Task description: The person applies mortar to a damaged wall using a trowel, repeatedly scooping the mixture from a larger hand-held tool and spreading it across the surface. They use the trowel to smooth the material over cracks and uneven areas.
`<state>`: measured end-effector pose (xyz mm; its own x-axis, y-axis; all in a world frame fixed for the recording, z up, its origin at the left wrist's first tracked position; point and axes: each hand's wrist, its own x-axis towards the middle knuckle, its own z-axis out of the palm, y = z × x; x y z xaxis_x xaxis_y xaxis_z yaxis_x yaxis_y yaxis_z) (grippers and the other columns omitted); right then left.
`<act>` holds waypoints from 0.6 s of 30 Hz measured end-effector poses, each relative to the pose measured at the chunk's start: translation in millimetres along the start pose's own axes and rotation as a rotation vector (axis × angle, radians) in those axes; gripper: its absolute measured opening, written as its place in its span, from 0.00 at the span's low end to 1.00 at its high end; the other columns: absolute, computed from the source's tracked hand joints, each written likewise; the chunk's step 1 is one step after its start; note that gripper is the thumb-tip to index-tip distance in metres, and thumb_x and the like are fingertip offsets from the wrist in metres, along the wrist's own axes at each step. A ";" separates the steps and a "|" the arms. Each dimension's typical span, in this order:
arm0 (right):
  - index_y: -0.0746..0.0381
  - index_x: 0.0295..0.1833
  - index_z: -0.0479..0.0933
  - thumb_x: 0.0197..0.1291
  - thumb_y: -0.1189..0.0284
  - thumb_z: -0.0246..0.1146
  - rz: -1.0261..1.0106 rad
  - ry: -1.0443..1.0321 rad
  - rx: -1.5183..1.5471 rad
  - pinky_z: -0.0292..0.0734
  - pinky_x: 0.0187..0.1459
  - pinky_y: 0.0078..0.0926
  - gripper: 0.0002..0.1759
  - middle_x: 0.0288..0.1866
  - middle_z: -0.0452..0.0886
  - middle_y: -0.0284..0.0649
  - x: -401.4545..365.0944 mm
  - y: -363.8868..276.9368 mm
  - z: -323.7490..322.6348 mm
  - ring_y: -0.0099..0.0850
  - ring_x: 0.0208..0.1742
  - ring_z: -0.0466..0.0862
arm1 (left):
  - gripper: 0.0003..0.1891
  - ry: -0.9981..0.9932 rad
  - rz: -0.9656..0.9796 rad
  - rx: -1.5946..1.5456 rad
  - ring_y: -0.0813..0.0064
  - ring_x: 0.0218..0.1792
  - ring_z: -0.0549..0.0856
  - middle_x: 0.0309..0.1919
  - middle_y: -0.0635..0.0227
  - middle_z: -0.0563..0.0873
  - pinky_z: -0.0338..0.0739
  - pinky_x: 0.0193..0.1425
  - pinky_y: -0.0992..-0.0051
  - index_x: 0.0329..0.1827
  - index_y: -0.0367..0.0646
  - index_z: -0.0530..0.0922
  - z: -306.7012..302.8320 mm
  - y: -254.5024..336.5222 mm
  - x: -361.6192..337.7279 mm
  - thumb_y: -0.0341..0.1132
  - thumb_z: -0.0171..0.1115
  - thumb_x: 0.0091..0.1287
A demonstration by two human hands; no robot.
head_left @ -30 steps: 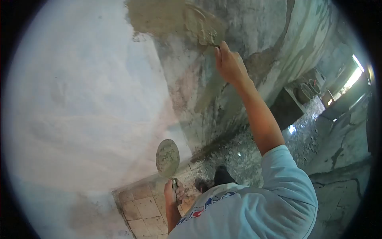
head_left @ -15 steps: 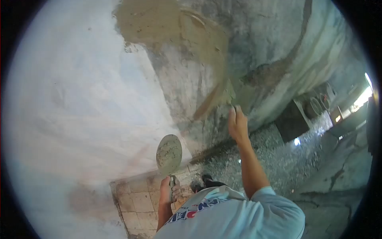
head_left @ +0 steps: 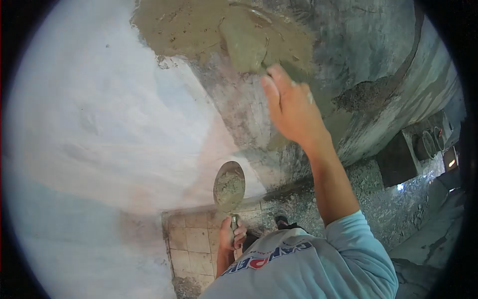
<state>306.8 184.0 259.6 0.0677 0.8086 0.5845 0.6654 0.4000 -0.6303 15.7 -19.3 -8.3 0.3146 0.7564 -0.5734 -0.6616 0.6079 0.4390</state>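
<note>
My left hand [head_left: 232, 233] is wrapped round the handle of an oval metal pan [head_left: 229, 185], which carries a lump of wet grey mortar [head_left: 230, 187]. Higher up, my right hand [head_left: 294, 105] grips a trowel [head_left: 244, 45] by its handle, mostly hidden inside the fingers. The trowel's blade is coated in mortar and lies against the wet brown-grey plaster [head_left: 179, 27] on the wall. Below the blade the wall surface is bare and rough grey.
White painted wall [head_left: 99, 129] fills the left side. Square tiles [head_left: 198, 240] and a rubble-strewn floor [head_left: 368, 199] run along its foot. A dark box-like object [head_left: 397, 158] and round containers [head_left: 427, 144] stand at the right.
My right hand has moved up the wall with the trowel, from the lower plaster edge to the upper patch. The pan in my left hand appears slightly farther right. The camera view has shifted.
</note>
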 end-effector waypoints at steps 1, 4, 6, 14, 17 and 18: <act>0.61 0.56 0.75 0.78 0.59 0.54 0.040 -0.044 -0.035 0.76 0.45 0.63 0.17 0.40 0.84 0.63 -7.2 -1.3 2.0 0.67 0.44 0.82 | 0.27 -0.003 0.001 0.007 0.81 0.11 0.64 0.18 0.76 0.69 0.56 0.09 0.78 0.39 0.44 0.74 0.2 0.8 2.9 0.61 0.47 0.80; 0.61 0.56 0.76 0.77 0.58 0.55 0.070 -0.102 -0.059 0.76 0.47 0.65 0.17 0.41 0.83 0.66 -28.0 3.9 3.1 0.67 0.46 0.82 | 0.28 0.048 0.020 0.083 0.81 0.11 0.64 0.17 0.76 0.68 0.56 0.09 0.78 0.38 0.44 0.74 4.6 0.4 7.1 0.62 0.46 0.80; 0.62 0.56 0.77 0.77 0.58 0.55 0.030 -0.118 0.013 0.76 0.48 0.64 0.18 0.42 0.84 0.66 -40.1 13.1 4.4 0.68 0.47 0.82 | 0.28 0.084 0.035 0.146 0.82 0.10 0.63 0.17 0.77 0.68 0.57 0.09 0.78 0.37 0.45 0.73 5.6 6.1 3.2 0.62 0.46 0.80; 0.65 0.49 0.76 0.79 0.60 0.52 0.346 0.046 0.741 0.73 0.23 0.34 0.18 0.26 0.78 0.40 -45.0 15.9 -19.3 0.32 0.20 0.78 | 0.28 0.060 0.098 0.190 0.82 0.09 0.61 0.16 0.77 0.66 0.56 0.09 0.78 0.36 0.46 0.73 20.1 10.0 -9.2 0.62 0.45 0.81; 0.62 0.48 0.76 0.80 0.61 0.51 0.281 0.205 0.876 0.61 0.17 0.22 0.16 0.24 0.67 0.30 -20.3 1.3 -7.5 0.17 0.17 0.63 | 0.28 -0.006 0.096 0.165 0.82 0.09 0.62 0.17 0.77 0.67 0.56 0.10 0.78 0.37 0.46 0.73 7.1 7.6 -4.1 0.63 0.45 0.80; 0.63 0.48 0.76 0.80 0.61 0.51 0.273 0.158 0.858 0.65 0.19 0.26 0.16 0.25 0.70 0.35 -16.4 -5.9 -3.2 0.23 0.18 0.67 | 0.28 0.005 0.097 0.173 0.82 0.09 0.62 0.17 0.77 0.67 0.56 0.10 0.78 0.37 0.46 0.73 8.3 7.8 -6.7 0.63 0.45 0.80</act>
<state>304.2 167.0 255.3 0.2844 0.8791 0.3824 -0.1654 0.4379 -0.8837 14.1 -17.6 4.7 0.2520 0.8124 -0.5259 -0.5619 0.5653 0.6039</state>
